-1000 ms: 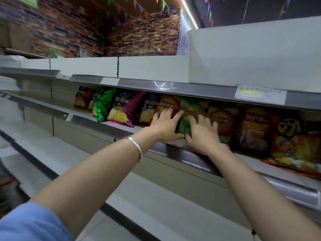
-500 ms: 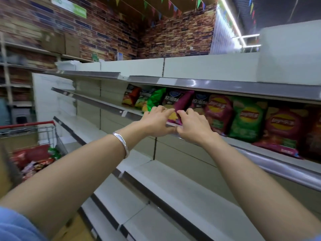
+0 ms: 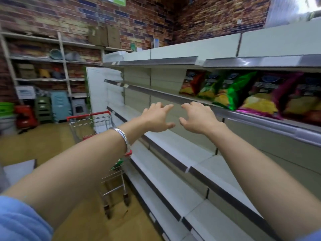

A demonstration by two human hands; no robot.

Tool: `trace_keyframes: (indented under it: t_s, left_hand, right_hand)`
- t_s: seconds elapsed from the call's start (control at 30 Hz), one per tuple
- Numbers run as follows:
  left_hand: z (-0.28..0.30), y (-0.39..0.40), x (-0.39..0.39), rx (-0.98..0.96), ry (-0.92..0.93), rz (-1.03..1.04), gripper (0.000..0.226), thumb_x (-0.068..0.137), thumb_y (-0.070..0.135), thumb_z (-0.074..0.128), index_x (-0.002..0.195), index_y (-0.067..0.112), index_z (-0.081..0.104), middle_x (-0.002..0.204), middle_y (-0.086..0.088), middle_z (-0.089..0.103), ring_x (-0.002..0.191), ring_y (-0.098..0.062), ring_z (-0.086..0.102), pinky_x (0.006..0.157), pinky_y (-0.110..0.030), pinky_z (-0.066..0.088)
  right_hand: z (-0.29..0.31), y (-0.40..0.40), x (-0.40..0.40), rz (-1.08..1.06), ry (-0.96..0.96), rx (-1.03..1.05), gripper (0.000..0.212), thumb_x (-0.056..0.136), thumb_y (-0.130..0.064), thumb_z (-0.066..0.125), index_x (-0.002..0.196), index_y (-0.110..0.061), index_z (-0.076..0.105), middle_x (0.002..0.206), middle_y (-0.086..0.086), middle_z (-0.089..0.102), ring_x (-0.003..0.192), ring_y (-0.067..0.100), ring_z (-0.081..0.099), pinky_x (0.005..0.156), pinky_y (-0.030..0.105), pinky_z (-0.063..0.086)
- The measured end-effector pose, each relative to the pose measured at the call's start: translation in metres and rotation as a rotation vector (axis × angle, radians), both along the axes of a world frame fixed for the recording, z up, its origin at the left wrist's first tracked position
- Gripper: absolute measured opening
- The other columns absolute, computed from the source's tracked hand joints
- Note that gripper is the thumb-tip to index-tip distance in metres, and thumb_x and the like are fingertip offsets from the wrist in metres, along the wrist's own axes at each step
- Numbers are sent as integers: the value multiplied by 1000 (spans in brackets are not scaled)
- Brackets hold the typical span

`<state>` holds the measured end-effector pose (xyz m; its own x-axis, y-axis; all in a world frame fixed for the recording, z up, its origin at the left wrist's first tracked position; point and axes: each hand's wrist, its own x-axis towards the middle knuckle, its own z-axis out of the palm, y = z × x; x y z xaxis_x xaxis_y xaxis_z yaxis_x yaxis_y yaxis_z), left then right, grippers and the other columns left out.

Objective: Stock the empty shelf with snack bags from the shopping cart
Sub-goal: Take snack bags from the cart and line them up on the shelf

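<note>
Both hands are empty, between the cart and the half-filled shelf.

The shopping cart (image 3: 97, 136) with its red handle stands down and to the left of the fingers, and a green snack bag (image 3: 117, 164) peeks out of it under the left arm. The left hand (image 3: 157, 119) and the right hand (image 3: 198, 119) float side by side, fingers spread loose and holding nothing. Right of the fingers, the middle shelf (image 3: 156, 92) already has a row of snack bags (image 3: 234, 91) on it. The part of that shelf up and to the left of the fingers is bare, so I think more bags must come from the cart.
</note>
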<state>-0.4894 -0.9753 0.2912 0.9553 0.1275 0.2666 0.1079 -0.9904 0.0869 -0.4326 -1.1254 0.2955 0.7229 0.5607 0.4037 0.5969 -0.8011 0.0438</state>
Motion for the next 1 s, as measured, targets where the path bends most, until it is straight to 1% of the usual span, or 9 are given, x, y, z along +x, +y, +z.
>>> trace_keyframes:
  t_s: [0.03,0.3,0.43,0.53,0.63,0.73,0.83,1.0]
  left_hand:
    - [-1,11,0,-18,-1,12,79,95,54,54,157,29,13,153,-12,31,141,-30,28,112,-46,30]
    - [-23,167,24,-169,9,169,78,94,50,58,157,24,20,155,-12,30,142,-29,32,114,-45,32]
    - [-27,237,55,-206,10,227,73,96,45,58,156,16,27,157,-10,32,145,-28,29,115,-40,28]
    - [-35,288,82,-249,20,276,71,95,45,60,154,15,32,157,-10,36,143,-26,35,112,-36,32]
    - [-51,338,101,-318,-3,334,68,96,42,61,152,12,35,155,-7,39,141,-24,40,110,-33,34]
    - [-73,385,115,-397,41,407,67,96,41,60,151,12,36,155,-8,40,141,-24,39,112,-35,33]
    - [-95,438,133,-487,61,475,64,97,40,59,150,12,37,152,-10,42,138,-26,42,110,-36,36]
    - [-126,527,180,-585,88,514,63,97,39,58,150,14,37,153,-11,41,139,-28,41,112,-39,35]
  right_hand:
    - [-1,9,2,7,5,-10,55,96,-44,50,144,-17,42,137,11,52,127,31,48,104,45,38]
    - [-33,169,57,181,67,-102,52,97,-42,49,142,-17,44,135,11,53,123,32,51,101,44,40]
    - [-39,246,102,261,95,-111,50,96,-42,51,139,-16,48,134,13,54,123,33,52,101,44,42]
    - [-45,302,139,312,156,-154,52,96,-45,52,141,-18,46,136,11,53,123,32,52,99,43,45]
    - [-56,358,175,359,231,-204,58,96,-47,54,146,-19,42,140,11,48,126,31,49,101,44,46]
    - [-75,411,204,400,305,-242,59,94,-46,57,143,-17,43,138,13,47,124,32,50,102,46,46]
    - [-98,461,233,407,353,-269,61,94,-48,57,144,-17,43,144,12,42,127,31,49,105,47,44]
    - [-134,546,284,382,399,-293,67,93,-50,59,149,-19,37,152,11,35,138,32,38,110,50,39]
